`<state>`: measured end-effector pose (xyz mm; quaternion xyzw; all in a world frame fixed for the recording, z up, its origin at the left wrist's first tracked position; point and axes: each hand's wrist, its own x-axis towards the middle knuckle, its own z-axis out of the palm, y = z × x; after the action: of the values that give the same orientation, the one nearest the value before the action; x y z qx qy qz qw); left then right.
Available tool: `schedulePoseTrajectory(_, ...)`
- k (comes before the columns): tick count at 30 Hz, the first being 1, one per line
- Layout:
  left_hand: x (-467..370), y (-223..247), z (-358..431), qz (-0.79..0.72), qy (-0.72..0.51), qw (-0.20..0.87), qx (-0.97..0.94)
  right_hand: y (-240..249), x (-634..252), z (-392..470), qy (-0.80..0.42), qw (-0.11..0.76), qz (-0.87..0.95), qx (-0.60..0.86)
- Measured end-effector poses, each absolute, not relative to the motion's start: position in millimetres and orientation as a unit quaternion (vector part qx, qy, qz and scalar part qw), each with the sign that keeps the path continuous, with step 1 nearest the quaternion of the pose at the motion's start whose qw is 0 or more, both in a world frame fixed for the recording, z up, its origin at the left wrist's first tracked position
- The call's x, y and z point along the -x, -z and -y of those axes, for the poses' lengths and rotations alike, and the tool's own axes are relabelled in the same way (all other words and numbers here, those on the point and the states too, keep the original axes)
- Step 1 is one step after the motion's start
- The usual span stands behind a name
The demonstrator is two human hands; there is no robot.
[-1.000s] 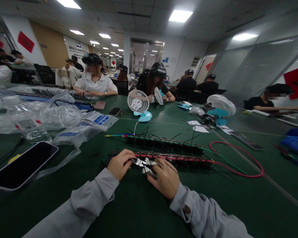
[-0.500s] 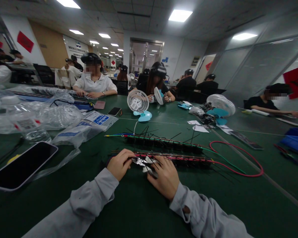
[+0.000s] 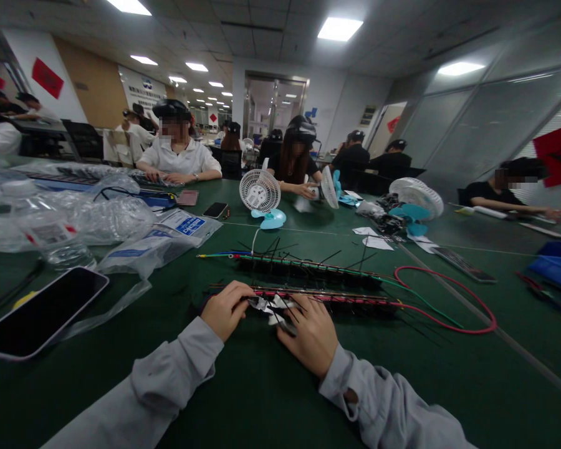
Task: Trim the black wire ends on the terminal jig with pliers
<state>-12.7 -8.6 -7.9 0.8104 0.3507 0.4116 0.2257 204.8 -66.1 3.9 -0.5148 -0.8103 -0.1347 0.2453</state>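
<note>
My left hand (image 3: 227,310) is closed, thumb and fingers pinching the left edge of a small crumpled silver-and-white piece (image 3: 260,304), whose kind I cannot make out. On its other side my right hand (image 3: 312,332) curls over the white part, thumb below and fingers above. Thin black strands cross this piece. Right behind both hands lies a long near bundle (image 3: 350,298) with a red wire along it and black ties. Parallel to it, farther off, runs a second bundle (image 3: 308,267) with a green wire and tie tails sticking up.
A looped red cable (image 3: 489,305) reaches right from the near bundle. At left lie a phone (image 3: 42,312), a plastic bag (image 3: 144,249) and a clear bottle (image 3: 51,231). A white fan grille (image 3: 260,191) and blue blades (image 3: 268,218) stand beyond, near co-workers.
My hands and the bundles stay almost still. Across the table, a co-worker has moved a fan head to the right and turned it.
</note>
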Motion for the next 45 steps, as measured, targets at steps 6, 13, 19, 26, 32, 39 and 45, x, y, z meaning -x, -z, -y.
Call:
schedulePoseTrajectory(6,13,7,11,-0.355,-0.406,0.218,-0.814,-5,-203,68,0.137,0.258,0.806,0.514)
schedulePoseTrajectory(13,12,8,10,-0.359,-0.414,0.203,-0.811,-8,-201,73,0.134,0.271,0.805,0.511)
schedulePoseTrajectory(19,12,8,9,-0.349,-0.429,0.180,-0.814,-30,-202,75,0.026,0.222,0.828,0.514)
schedulePoseTrajectory(26,12,10,7,-0.337,-0.445,0.205,-0.804,-50,-205,68,-0.231,0.215,0.778,0.544)
schedulePoseTrajectory(32,12,10,7,-0.332,-0.449,0.206,-0.804,-46,-214,58,-0.587,0.236,0.606,0.482)
schedulePoseTrajectory(39,12,7,9,-0.336,-0.452,0.213,-0.798,-38,-217,56,-0.699,0.247,0.561,0.368)
schedulePoseTrajectory(45,11,10,8,-0.338,-0.452,0.216,-0.797,-36,-219,55,-0.729,0.247,0.535,0.347)
